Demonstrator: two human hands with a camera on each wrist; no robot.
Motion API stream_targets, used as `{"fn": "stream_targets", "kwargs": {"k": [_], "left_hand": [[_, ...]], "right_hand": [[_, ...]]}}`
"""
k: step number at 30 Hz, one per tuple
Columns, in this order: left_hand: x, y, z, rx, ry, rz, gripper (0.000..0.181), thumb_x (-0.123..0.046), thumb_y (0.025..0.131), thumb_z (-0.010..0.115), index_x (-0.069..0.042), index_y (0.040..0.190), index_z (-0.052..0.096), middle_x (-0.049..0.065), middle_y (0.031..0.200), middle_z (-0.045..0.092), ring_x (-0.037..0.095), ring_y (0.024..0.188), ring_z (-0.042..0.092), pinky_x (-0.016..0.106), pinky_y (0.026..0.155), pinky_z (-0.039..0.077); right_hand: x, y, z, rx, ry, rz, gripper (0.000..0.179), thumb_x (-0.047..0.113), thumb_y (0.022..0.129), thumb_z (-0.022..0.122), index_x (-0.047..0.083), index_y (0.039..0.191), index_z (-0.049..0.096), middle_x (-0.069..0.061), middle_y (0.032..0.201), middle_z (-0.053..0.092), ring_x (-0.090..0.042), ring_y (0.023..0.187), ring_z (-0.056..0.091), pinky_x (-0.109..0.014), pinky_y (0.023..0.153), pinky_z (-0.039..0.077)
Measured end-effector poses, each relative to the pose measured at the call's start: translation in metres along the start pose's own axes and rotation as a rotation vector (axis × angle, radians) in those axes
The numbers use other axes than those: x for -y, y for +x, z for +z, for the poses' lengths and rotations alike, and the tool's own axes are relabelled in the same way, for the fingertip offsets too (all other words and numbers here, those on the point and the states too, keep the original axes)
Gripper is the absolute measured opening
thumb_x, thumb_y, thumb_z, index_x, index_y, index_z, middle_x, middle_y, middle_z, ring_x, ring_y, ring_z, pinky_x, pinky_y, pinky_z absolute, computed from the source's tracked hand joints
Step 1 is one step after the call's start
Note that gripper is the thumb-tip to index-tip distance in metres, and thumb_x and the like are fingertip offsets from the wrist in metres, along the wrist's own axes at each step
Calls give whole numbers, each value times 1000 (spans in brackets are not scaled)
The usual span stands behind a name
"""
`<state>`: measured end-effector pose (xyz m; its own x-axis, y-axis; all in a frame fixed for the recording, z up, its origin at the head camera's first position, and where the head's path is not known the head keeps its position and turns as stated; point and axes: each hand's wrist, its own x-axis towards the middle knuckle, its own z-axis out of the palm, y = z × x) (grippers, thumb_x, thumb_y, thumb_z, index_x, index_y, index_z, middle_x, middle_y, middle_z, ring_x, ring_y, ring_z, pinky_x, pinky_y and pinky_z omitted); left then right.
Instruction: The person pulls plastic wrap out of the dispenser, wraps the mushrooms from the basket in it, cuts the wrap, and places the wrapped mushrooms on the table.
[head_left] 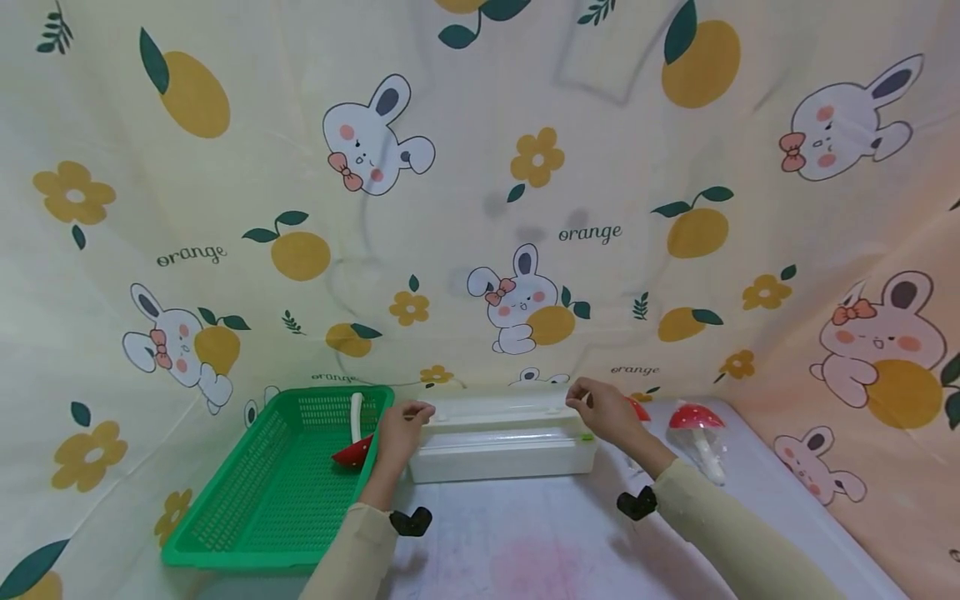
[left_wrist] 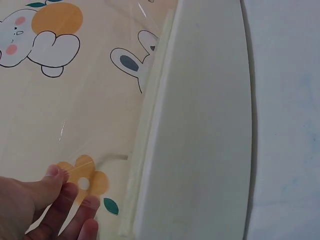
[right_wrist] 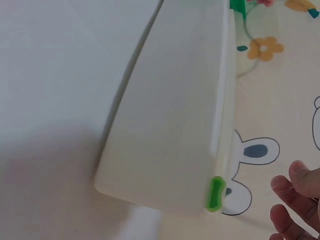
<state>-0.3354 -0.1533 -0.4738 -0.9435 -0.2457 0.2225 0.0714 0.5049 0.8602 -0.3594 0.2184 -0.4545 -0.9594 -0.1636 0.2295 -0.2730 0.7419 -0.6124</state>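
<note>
Nearest us, two pale sleeves [head_left: 345, 546] reach in over the white surface [head_left: 480, 542]. Here's the long white box [head_left: 502, 462], and just beyond its front, the clear film [left_wrist: 62, 131], stretched between two hands. The left hand [head_left: 401, 432] has thumb and fingertips closed on its edge; the left wrist view catches the glints on the film that the head view barely gives. At the other end, the right hand [head_left: 611, 414] pinches with thumb and forefinger, its other fingers loosely bent; its own wrist view hardly shows the film, but brings up the box's green tab [right_wrist: 215, 194] large, a mere speck from the head.

Only the head view takes in the whole green basket [head_left: 277, 483] at left, a red-capped mushroom [head_left: 352, 452] inside, and the wrapped mushroom [head_left: 697, 417] at right. Behind everything, the rabbit-and-orange backdrop [head_left: 536, 158].
</note>
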Motion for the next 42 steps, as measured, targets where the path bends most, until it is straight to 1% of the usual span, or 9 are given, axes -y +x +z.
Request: {"fn": "stream_targets", "kwargs": {"k": [1,8,14,21,24,30,33,37,42], "left_hand": [[-2,0,-1,0,-2,-3,14,-19,104,74,-8,106,82,9,101,79,28,98,72,47,90,58],[-11,-1,-8,-6,14,47,14,-18,103,74,-7,106,82,10,98,80,28,95,74,46,88,60],[-20,0,-15,2,15,52,14,-20,103,75,-9,106,82,8,97,79,28,95,73,45,88,60],[-26,2,-21,28,-15,79,15,-20,103,76,-8,108,82,11,97,80,38,99,75,41,81,59],[-30,2,-25,32,-7,88,16,-21,102,76,-8,109,82,12,98,80,34,96,76,42,82,59],[-36,6,-29,35,14,83,16,-24,103,75,-11,109,82,7,97,79,24,93,75,44,85,59],[-39,7,-31,32,11,85,16,-24,103,76,-11,108,82,6,97,79,24,92,75,41,81,60],[-44,6,-35,26,3,107,16,-24,103,76,-11,108,82,6,96,79,25,91,75,35,76,58],[-50,8,-38,12,2,121,16,-23,103,75,-8,107,81,8,95,79,32,96,74,38,80,58]], "right_hand": [[1,0,-1,-5,0,0,8,17,102,76,15,108,72,-3,99,69,-22,83,58,-28,64,51],[6,-1,-9,-23,2,-21,8,18,103,75,15,110,72,-6,102,70,-23,84,58,-30,65,51],[10,-2,-14,-40,-10,-19,9,18,103,75,17,111,72,-5,104,69,-24,85,59,-30,67,53],[14,0,-22,-60,-16,-84,9,16,102,75,14,111,73,-4,104,72,-23,86,58,-32,69,51],[16,0,-26,-60,-22,-94,9,17,102,75,14,110,73,-4,103,72,-23,85,58,-32,68,50],[22,1,-34,-68,-28,-103,9,18,103,75,13,110,72,-7,104,72,-23,82,58,-31,64,51],[24,1,-37,-75,-31,-102,9,20,103,75,15,110,72,-6,105,72,-24,80,59,-30,60,53],[27,2,-40,-89,-39,-104,9,21,102,76,17,110,72,-4,104,73,-24,80,59,-30,61,54],[32,3,-45,-104,-36,-142,7,18,102,76,15,108,72,-4,103,73,-24,83,59,-31,63,54]]}}
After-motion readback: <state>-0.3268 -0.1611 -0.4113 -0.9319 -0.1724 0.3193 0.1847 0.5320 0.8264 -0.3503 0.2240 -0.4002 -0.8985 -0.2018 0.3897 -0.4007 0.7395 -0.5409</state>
